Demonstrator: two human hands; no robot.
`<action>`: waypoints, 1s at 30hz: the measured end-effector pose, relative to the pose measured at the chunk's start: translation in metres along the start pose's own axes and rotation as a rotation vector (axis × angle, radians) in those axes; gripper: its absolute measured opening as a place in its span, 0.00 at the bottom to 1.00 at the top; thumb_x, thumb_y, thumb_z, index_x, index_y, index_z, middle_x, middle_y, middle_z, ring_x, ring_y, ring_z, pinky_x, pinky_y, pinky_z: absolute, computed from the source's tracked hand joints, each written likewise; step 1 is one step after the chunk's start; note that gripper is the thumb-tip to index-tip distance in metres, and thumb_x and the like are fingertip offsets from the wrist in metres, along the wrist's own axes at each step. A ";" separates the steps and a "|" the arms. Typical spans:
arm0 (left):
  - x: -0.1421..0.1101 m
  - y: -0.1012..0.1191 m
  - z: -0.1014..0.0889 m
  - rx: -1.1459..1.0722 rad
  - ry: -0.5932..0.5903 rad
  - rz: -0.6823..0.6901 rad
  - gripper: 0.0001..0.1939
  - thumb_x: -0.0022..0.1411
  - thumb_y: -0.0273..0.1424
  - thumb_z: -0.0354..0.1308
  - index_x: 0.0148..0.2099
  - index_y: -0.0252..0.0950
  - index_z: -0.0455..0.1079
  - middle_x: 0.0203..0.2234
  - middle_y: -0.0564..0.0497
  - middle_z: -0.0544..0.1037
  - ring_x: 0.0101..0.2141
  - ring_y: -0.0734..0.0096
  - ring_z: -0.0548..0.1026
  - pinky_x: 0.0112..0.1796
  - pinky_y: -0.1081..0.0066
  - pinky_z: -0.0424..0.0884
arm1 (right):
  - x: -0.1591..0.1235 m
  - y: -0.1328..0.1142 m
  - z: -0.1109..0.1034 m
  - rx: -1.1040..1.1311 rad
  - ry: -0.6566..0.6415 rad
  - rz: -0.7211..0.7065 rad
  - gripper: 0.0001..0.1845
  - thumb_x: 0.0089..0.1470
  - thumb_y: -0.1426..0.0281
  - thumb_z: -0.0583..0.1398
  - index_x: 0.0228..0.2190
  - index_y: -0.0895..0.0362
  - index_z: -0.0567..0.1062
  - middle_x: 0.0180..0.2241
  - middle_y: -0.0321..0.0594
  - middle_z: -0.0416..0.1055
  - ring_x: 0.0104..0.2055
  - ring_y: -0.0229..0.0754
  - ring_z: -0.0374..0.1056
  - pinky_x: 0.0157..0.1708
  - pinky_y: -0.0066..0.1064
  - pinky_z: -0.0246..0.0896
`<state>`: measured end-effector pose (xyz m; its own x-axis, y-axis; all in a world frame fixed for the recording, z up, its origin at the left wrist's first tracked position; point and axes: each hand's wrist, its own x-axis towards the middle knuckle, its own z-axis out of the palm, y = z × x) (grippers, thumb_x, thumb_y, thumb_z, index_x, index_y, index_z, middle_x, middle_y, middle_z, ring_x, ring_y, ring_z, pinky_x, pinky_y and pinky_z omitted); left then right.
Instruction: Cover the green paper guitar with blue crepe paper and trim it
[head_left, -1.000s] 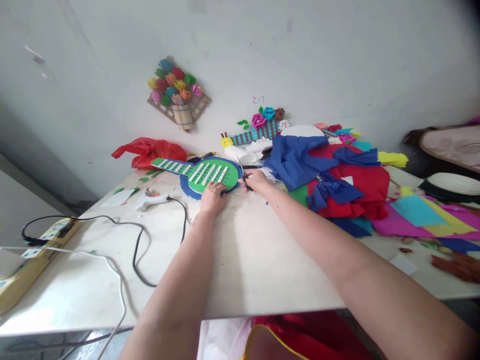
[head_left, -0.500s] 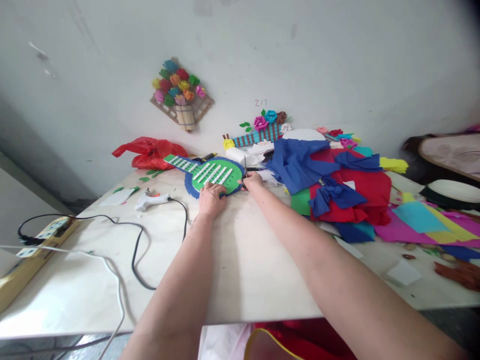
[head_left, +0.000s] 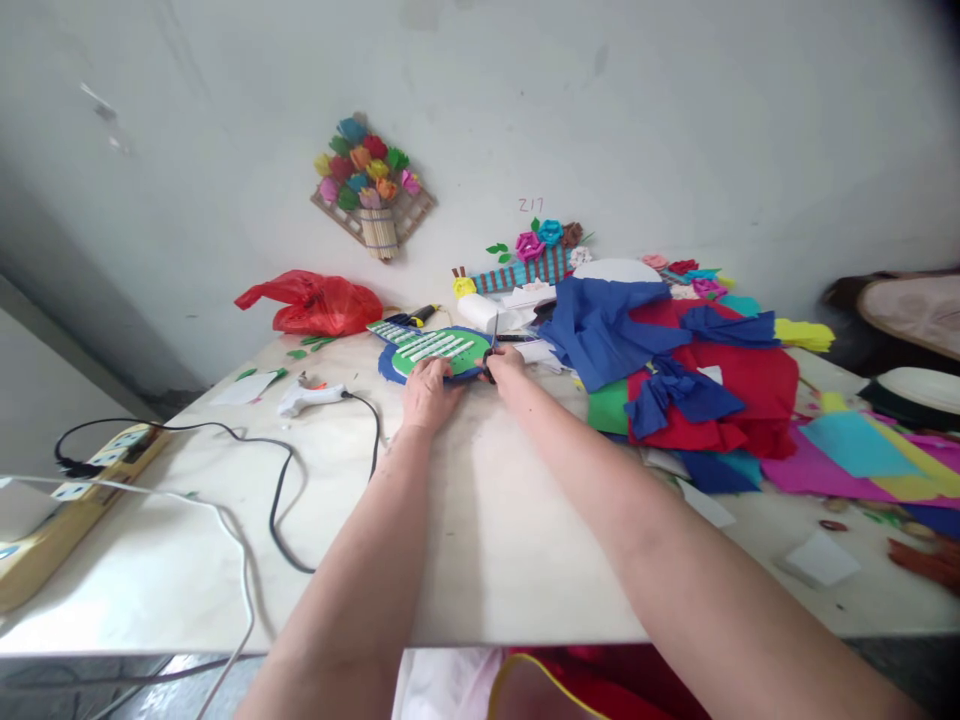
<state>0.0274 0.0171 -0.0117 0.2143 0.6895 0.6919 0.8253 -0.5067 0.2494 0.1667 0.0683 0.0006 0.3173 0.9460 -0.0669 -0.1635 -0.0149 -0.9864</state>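
Note:
A lute-shaped craft piece [head_left: 442, 345] lies near the middle of the table, its green face crossed by white strips and bordered with blue. My left hand [head_left: 431, 392] grips its near edge, fingers over the rim and thumb toward the right. My right hand [head_left: 505, 366] is closed round the dark handles of a pair of scissors [head_left: 493, 338], at the piece's right end beside the blue border. The blades point upward, away from me. Whether they touch the border I cannot make out.
A white glue gun [head_left: 311, 397] with a black cord lies left, near a power strip [head_left: 112, 455]. A red plastic bag [head_left: 322, 303] sits behind it. Crumpled blue paper [head_left: 600, 325] and red sheets [head_left: 750, 390] are heaped right. A flower-basket craft [head_left: 375, 190] hangs on the wall.
The lute-shaped piece has turned and tilted in my left hand, so its neck looks shorter and sits further right. My right hand keeps the scissors at its right end. The view has shifted slightly.

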 end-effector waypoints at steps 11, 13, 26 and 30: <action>0.007 -0.001 -0.002 -0.024 0.047 0.060 0.10 0.55 0.25 0.58 0.40 0.39 0.73 0.39 0.46 0.79 0.44 0.61 0.75 0.55 0.57 0.59 | -0.027 -0.013 -0.005 0.096 0.108 0.004 0.11 0.39 0.85 0.59 0.25 0.59 0.68 0.16 0.29 0.64 0.13 0.31 0.59 0.12 0.22 0.57; 0.008 0.000 -0.003 -0.019 0.056 0.089 0.08 0.56 0.26 0.58 0.38 0.40 0.75 0.38 0.47 0.80 0.44 0.62 0.75 0.54 0.57 0.60 | -0.029 -0.017 -0.010 0.081 0.103 0.006 0.11 0.40 0.85 0.59 0.26 0.59 0.68 0.16 0.29 0.63 0.13 0.31 0.59 0.12 0.21 0.57; 0.009 0.005 -0.007 -0.028 0.024 0.185 0.08 0.59 0.30 0.55 0.37 0.41 0.76 0.36 0.50 0.80 0.47 0.62 0.73 0.53 0.58 0.60 | -0.019 -0.009 -0.032 0.115 0.042 0.120 0.24 0.44 0.79 0.63 0.44 0.57 0.65 0.20 0.29 0.68 0.16 0.34 0.66 0.09 0.19 0.46; 0.007 0.008 -0.014 0.055 0.120 0.181 0.06 0.59 0.32 0.57 0.35 0.43 0.76 0.38 0.50 0.80 0.51 0.59 0.69 0.53 0.55 0.57 | -0.022 -0.015 -0.031 0.150 0.047 0.102 0.27 0.44 0.81 0.62 0.47 0.55 0.64 0.19 0.28 0.67 0.16 0.34 0.65 0.09 0.19 0.44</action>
<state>0.0280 0.0109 0.0046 0.3004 0.5222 0.7982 0.8069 -0.5853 0.0792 0.1908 0.0377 0.0123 0.3345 0.9259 -0.1757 -0.3332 -0.0582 -0.9411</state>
